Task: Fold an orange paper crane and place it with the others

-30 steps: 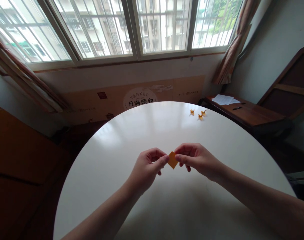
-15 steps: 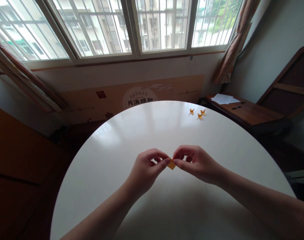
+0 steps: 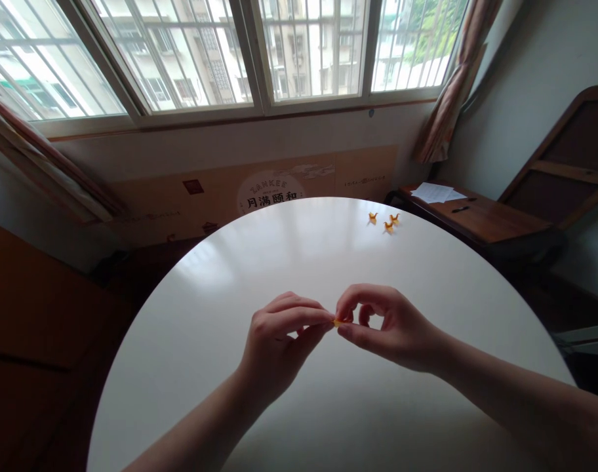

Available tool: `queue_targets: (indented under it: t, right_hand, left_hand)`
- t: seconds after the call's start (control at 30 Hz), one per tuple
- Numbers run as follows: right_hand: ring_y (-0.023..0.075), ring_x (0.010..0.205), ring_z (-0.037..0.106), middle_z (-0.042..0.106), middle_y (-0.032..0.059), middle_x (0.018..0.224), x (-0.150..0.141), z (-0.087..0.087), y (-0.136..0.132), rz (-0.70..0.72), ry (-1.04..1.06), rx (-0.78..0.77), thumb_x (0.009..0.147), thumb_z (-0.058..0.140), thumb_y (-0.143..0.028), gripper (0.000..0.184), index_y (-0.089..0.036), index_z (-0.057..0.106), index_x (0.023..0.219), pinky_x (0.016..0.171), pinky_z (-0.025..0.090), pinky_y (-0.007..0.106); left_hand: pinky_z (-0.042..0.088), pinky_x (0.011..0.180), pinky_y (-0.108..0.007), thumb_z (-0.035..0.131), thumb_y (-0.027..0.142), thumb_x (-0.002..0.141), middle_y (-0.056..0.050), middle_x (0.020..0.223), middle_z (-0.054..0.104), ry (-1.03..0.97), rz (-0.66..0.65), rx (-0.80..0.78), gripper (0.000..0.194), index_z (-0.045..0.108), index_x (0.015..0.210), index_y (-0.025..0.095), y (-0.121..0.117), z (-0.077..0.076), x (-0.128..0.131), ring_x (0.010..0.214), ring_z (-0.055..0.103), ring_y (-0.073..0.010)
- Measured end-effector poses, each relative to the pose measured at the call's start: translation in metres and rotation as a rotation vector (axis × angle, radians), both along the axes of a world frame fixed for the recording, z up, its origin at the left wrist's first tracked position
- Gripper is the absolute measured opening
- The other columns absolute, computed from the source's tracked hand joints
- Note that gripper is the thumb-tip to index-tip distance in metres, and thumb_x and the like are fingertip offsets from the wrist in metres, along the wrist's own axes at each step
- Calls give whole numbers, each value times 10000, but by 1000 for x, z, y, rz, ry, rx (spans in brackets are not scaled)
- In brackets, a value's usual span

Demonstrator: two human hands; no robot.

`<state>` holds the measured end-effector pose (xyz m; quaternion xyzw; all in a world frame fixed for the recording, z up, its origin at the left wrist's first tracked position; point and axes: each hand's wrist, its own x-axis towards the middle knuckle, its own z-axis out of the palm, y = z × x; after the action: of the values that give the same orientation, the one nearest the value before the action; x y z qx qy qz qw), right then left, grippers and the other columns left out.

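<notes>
A small piece of folded yellow paper (image 3: pixel 337 322) is pinched between my two hands above the white round table (image 3: pixel 195 367). My left hand (image 3: pixel 284 334) grips its left side between thumb and fingers. From the right, my right hand (image 3: pixel 385 321) pinches it with thumb and index finger. Only a thin yellow strip shows; the fingertips cover the rest. Three small yellow-orange origami birds (image 3: pixel 388 227) stand close together near the far right edge of the table.
Beyond the table's right side is a low wooden stand (image 3: pixel 496 219) with white papers (image 3: pixel 434 192) and a small dark object on it. A printed cardboard panel (image 3: pixel 213 190) leans under the barred window. Curtains (image 3: pixel 439 124) hang at both sides.
The yellow paper has tipped from showing a flat diamond face to a thin edge. My left hand has rolled over so its back and straighter fingers show. The view has shifted slightly.
</notes>
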<state>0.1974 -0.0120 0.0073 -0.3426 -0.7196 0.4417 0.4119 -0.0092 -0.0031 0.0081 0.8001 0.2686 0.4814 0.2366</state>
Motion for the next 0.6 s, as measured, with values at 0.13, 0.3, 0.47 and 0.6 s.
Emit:
queue_targets:
  t: [0.13, 0.3, 0.47, 0.6]
  right_hand:
    - [124, 746, 604, 672, 28, 836, -2, -1, -2, -8, 7, 12, 835, 668, -187, 36, -159, 655, 853, 610, 470, 220]
    - [122, 742, 595, 663, 16, 823, -4, -4, -2, -12, -1, 13, 801, 645, -118, 58, -165, 645, 835, 623, 475, 221]
    - [102, 690, 567, 635, -13, 765, -6, -8, -3, -62, -80, 83, 725, 609, -32, 147, -170, 621, 777, 606, 468, 208]
    - [85, 644, 533, 604, -33, 713, -7, -10, -1, -74, -141, 114, 728, 613, -50, 124, -172, 606, 753, 593, 447, 198]
  left_hand:
    - [533, 608, -227, 717, 51, 811, -41, 816, 736, 28, -23, 46, 156, 753, 874, 189, 0, 0, -1, 713, 642, -129]
    - [521, 578, -209, 733, 62, 799, -45, 796, 726, 25, -31, 33, 134, 748, 851, 185, 0, -2, 0, 701, 635, -125]
    - [500, 548, -209, 701, 92, 807, -59, 788, 688, 30, -47, -132, 62, 717, 792, 149, -4, 0, 4, 662, 617, -121]
    - [472, 553, -215, 674, 123, 811, -46, 769, 669, 24, -41, -348, 71, 694, 748, 150, -6, 0, 6, 652, 593, -120]
